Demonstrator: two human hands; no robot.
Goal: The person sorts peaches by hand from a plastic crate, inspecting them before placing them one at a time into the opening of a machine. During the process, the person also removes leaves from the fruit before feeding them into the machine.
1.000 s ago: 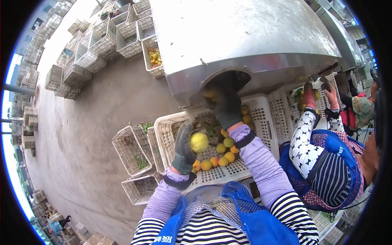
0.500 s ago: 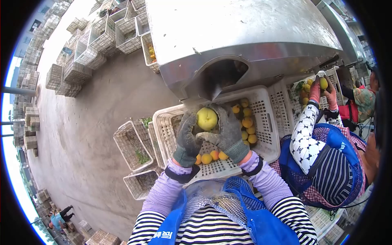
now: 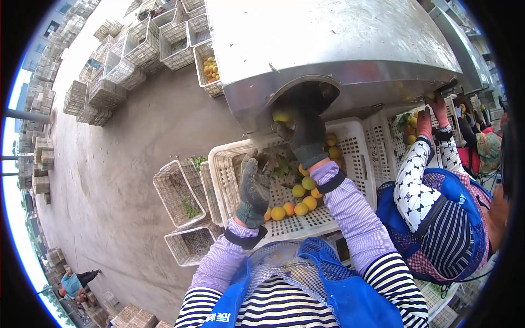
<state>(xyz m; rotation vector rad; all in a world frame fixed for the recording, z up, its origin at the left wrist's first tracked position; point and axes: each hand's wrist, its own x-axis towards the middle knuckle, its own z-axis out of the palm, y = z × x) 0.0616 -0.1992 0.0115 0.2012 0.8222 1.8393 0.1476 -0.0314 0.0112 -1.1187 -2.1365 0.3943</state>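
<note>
My right hand (image 3: 304,131), in a dark grey glove, is raised at the opening of the metal machine (image 3: 350,82), its fingers closed on a yellow-green fruit (image 3: 283,116). My left hand (image 3: 254,185), also gloved, hangs over the left part of the white crate (image 3: 220,188); its fingers are partly curled and hold no fruit that I can see. Yellow and orange fruits (image 3: 278,213) line the crate's near side, with others along its right side. A few green leaves (image 3: 284,165) lie on the crate floor.
A co-worker (image 3: 432,218) in a blue vest stands at the right, hands over another crate with fruit (image 3: 410,130). Crates (image 3: 178,194) stand on the floor just left of mine; more are stacked at upper left. Another person (image 3: 74,284) is far off at lower left.
My right hand has moved up and away from my left hand, taking the fruit to the machine opening. My left hand no longer touches it. The co-worker's hands have shifted too.
</note>
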